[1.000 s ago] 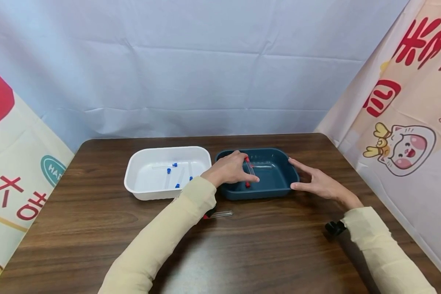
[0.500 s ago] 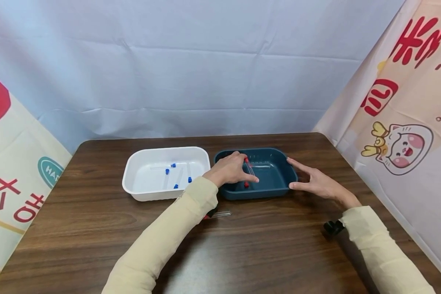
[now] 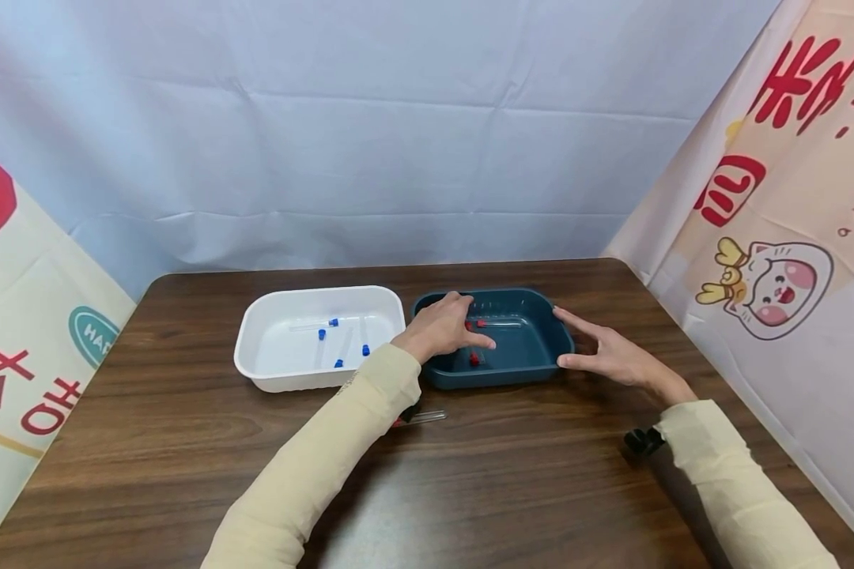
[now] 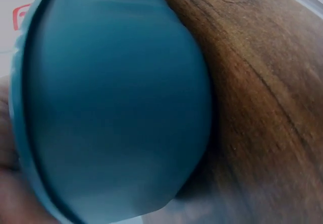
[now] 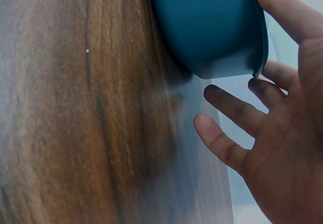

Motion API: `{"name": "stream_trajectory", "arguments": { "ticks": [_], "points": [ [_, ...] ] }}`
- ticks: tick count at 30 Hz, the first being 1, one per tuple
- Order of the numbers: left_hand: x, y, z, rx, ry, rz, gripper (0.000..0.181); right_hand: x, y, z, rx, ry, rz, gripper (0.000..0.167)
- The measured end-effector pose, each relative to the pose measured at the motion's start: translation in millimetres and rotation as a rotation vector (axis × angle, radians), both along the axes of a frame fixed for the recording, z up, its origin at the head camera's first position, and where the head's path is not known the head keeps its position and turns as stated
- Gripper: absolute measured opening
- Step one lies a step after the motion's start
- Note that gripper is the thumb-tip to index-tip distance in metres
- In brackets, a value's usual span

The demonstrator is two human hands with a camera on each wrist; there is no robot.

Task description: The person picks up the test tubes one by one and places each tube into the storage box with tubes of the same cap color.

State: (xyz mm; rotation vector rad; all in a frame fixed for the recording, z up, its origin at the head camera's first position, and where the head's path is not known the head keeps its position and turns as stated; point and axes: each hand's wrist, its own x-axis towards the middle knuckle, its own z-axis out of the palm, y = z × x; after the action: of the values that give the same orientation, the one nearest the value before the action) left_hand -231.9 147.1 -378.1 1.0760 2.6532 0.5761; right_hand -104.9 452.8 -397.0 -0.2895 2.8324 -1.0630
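In the head view my left hand point(image 3: 441, 325) is over the left part of a dark teal bin point(image 3: 527, 374), thumb spread from the fingers and no tube seen between them. Several clear tubes with red caps lie in this bin, one a red-capped tube point(image 3: 498, 323); another red cap point(image 3: 474, 359) sits nearer the front. My right hand point(image 3: 612, 356) touches the bin's right end, its thumb and fingers spread along the rim. In the right wrist view two fingers extend below the bin, off it. The left wrist view shows mostly the bin's outer wall point(image 4: 121, 103).
A white bin point(image 3: 277, 379) stands left of the teal one, holding several blue-capped tubes point(image 3: 327, 323). On the brown table point(image 3: 512, 474), partly behind the left sleeve, lies another clear tube point(image 3: 430, 416) with a red end. White cloth hangs behind.
The red-capped tube held upright between my left thumb and fingers has dropped into the teal bin. Both hands stay nearly where they were; the view shifts slightly.
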Motion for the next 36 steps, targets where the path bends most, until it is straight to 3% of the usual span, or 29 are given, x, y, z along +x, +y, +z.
{"name": "stream_trajectory", "arguments": {
  "ticks": [6, 20, 27, 36],
  "points": [
    [0.8, -10.8, 7.3, 0.047, -0.035, -0.014, 0.092, 0.2, -0.7, -0.6, 0.009, 0.006, -0.006, 0.083],
    [8.5, -52.9, 24.6, 0.287, -0.024, -0.059, 0.063, -0.3, -2.1, 0.2, 0.026, 0.003, -0.011, 0.083],
    [16.5, -68.1, 33.2, 0.313, 0.0, -0.062, 0.058, 2.0, -1.0, 2.5, 0.041, 0.006, -0.018, 0.083],
    [31.1, -95.8, 35.3, 0.33, -0.012, -0.086, 0.053, -0.1, -2.6, 2.9, 0.021, -0.006, -0.01, 0.083]
  ]
}}
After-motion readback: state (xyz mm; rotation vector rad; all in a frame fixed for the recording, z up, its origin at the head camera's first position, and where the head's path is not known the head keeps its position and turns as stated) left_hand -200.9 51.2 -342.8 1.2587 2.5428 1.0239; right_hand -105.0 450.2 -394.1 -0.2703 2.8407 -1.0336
